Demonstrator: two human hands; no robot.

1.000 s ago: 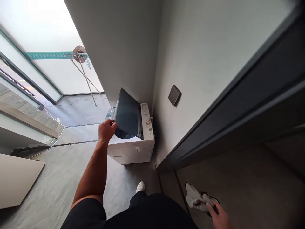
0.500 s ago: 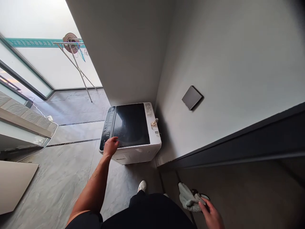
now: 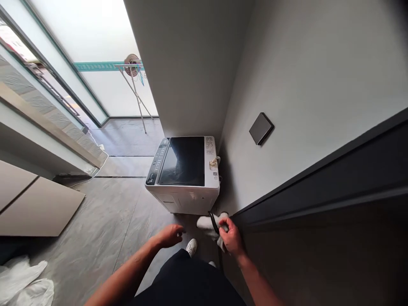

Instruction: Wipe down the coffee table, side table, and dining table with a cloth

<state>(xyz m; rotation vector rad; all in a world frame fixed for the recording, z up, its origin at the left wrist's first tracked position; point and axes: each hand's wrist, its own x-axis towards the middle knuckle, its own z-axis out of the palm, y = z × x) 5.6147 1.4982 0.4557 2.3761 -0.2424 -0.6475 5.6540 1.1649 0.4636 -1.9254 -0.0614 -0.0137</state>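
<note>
A white top-loading washing machine (image 3: 183, 199) stands in the corner ahead, its black glass lid (image 3: 181, 161) lying shut. My left hand (image 3: 170, 236) is just in front of the machine, fingers apart, holding nothing and touching nothing. To its right, my right hand (image 3: 232, 238) grips a crumpled grey-white cloth (image 3: 211, 223), close to the machine's front right corner. A thin black strip (image 3: 213, 223) lies across the cloth; what it is cannot be told.
A tap with a looped hose (image 3: 214, 161) sits behind the machine. A dark square panel (image 3: 260, 128) is on the right wall, beside a dark door frame (image 3: 318, 178). Beige boards (image 3: 41, 208) and white plastic (image 3: 22, 282) lie left; a drying rack (image 3: 132, 85) stands beyond.
The lid has swung down from raised to shut. My left hand has left the machine and drawn back toward me. My right hand has brought the cloth up near the machine.
</note>
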